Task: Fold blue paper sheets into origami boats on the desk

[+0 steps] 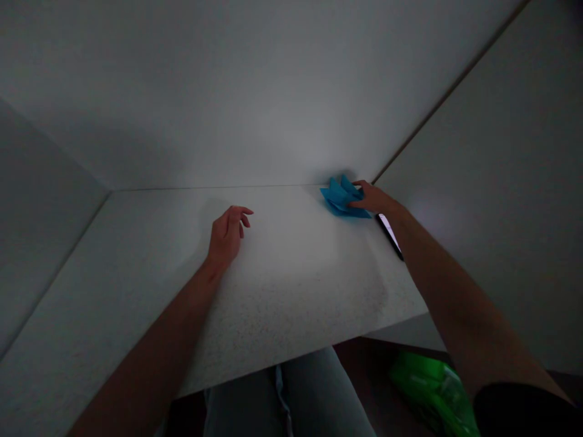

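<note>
Near the back right corner of the white tabletop, my right hand has its thumb and fingers closed on a blue piece that looks like folded paper or cloth, with pointed corners sticking up. The hand covers the piece's right side. My left hand is over the middle left of the table, its fingers loosely bent and apart, with nothing in it. Whether the left hand rests on the surface I cannot tell.
A phone with a lit screen lies at the table's right edge, partly behind my right forearm. White walls enclose the table at the back and sides. Below the front edge, on the right, is a green bag.
</note>
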